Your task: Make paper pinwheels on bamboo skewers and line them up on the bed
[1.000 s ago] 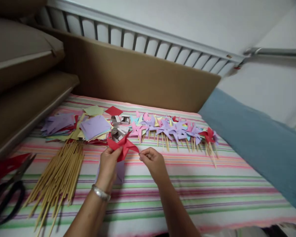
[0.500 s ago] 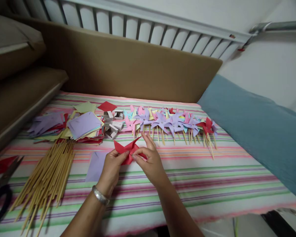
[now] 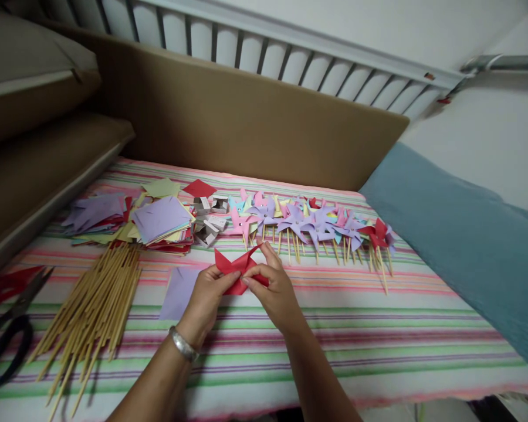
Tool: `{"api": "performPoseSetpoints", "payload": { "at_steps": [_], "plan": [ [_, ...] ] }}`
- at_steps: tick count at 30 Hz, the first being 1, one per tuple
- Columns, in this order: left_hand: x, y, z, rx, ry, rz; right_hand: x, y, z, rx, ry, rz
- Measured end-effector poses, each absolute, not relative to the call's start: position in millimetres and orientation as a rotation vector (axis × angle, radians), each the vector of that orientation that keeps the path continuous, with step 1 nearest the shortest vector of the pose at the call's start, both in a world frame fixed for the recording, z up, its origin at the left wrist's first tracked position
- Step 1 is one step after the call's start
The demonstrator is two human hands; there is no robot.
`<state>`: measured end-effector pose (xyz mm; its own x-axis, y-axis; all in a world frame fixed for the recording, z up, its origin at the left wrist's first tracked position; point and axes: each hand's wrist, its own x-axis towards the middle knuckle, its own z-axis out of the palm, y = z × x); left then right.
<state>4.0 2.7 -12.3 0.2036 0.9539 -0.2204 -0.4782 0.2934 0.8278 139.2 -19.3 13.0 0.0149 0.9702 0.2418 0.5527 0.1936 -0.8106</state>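
Observation:
Between my two hands is a red paper pinwheel (image 3: 234, 264), partly folded, with one pointed blade standing up at its left. My left hand (image 3: 209, 291) pinches its left side, thumb on top near the centre. At its right side my right hand (image 3: 270, 287) holds the paper, thumb and index finger pressed at the middle and other fingers up by a raised blade. Whether a pin sits under those fingertips is hidden. A purple paper square (image 3: 179, 293) with cut lines lies flat just left of my left hand.
Wooden sticks (image 3: 97, 299) lie fanned at left, near scissors (image 3: 13, 328) and red paper (image 3: 9, 285). Paper stacks (image 3: 161, 220) and small open boxes (image 3: 209, 228) sit behind. Finished pinwheels (image 3: 294, 220) line the back right. A brown board (image 3: 246, 129) stands behind the striped cloth (image 3: 378, 346).
The whole view has shifted slightly, so things appear a little further right. Both hands keep hold of the red pinwheel, with the right fingers still pressing near its centre.

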Motion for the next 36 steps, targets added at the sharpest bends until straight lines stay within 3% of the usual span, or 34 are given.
{"api": "performPoseSetpoints", "payload": {
  "at_steps": [36],
  "plan": [
    [1.4, -1.2, -8.4, 0.686, 0.724, 0.972, 136.9, -17.2, 7.1, -1.428, -1.119, 1.118]
  ]
}}
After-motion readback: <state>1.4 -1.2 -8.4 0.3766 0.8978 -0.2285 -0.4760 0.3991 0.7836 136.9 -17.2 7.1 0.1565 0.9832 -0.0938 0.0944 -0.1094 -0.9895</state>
